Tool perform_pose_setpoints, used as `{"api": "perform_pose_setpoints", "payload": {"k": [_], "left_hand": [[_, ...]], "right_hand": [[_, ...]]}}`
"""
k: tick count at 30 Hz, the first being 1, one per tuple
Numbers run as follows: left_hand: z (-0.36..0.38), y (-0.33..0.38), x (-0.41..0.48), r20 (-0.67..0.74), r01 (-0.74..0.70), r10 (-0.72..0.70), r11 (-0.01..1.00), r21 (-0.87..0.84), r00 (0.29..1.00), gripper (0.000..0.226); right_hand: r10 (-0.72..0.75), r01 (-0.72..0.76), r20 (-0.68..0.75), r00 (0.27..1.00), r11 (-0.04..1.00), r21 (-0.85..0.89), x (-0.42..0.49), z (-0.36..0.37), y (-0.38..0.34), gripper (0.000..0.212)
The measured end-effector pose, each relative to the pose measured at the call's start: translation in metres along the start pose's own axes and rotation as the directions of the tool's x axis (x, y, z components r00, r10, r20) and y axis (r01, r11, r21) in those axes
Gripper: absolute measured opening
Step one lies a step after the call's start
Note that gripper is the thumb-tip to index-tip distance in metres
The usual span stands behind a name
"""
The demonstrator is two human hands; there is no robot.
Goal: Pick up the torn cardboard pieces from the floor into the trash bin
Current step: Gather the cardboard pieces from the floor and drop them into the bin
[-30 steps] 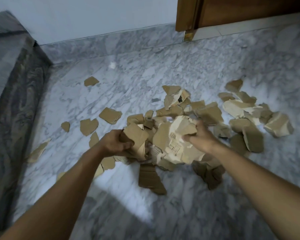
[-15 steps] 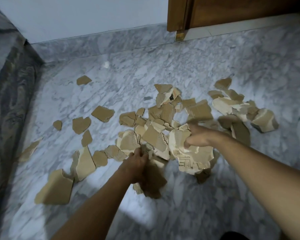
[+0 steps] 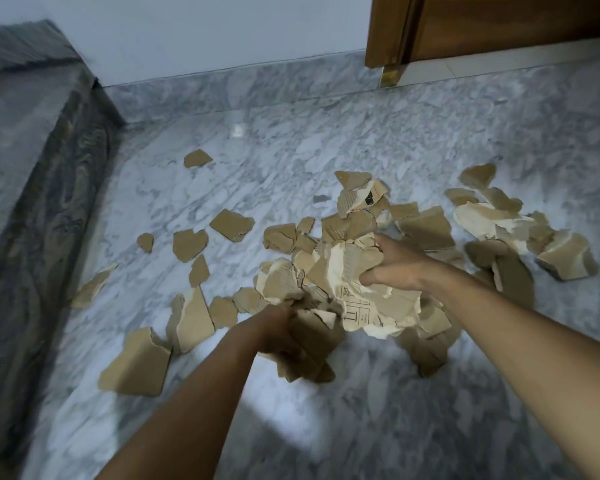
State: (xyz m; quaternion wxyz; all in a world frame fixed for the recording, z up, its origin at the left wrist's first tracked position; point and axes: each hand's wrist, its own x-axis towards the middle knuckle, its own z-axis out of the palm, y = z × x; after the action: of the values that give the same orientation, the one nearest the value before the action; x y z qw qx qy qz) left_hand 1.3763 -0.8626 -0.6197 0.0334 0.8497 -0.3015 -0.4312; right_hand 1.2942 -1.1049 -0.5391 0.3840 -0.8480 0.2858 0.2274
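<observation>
Left hand point(image 3: 279, 329): low at centre, motion-blurred. The fingers curl round a clump of brown pieces point(image 3: 314, 351) at the near edge of the heap.
Right hand point(image 3: 394, 268): the fingers and thumb clamp a pale printed bundle point(image 3: 371, 306). It is crumpled, with black box markings on its face. How much of it is off the floor cannot be told.
Torn cardboard pieces point(image 3: 357, 223): the main heap lies on the marble floor point(image 3: 430, 427), between the two hands and beyond them.
Right cluster point(image 3: 482, 216): pale and brown scraps beyond the right forearm, just beside the main heap.
Left strays: a large flat piece point(image 3: 136, 365) lies near the left forearm, with smaller scraps spread beyond it. One lone scrap point(image 3: 197, 158) sits well apart, toward the wall.
Surroundings: a dark stone ledge point(image 3: 32, 202) runs along the left edge. A white wall point(image 3: 205, 29) stands at the back, with a wooden door point(image 3: 499, 22) at top right.
</observation>
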Motion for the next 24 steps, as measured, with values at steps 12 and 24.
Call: {"api": "perform_pose_setpoints", "payload": {"k": [12, 24], "left_hand": [[-0.067, -0.189, -0.107, -0.171, 0.335, -0.377, 0.914, -0.230, 0.910, 0.041], [0.016, -0.266, -0.102, -0.166, 0.437, -0.520, 0.822, -0.366, 0.838, 0.100]], "right_hand": [[-0.185, 0.217, 0.162, 0.969, 0.953, -0.211, 0.011, 0.076, -0.131, 0.060], [-0.146, 0.231, 0.186, 0.972, 0.746, -0.625, 0.057, 0.223, -0.169, 0.085]]}}
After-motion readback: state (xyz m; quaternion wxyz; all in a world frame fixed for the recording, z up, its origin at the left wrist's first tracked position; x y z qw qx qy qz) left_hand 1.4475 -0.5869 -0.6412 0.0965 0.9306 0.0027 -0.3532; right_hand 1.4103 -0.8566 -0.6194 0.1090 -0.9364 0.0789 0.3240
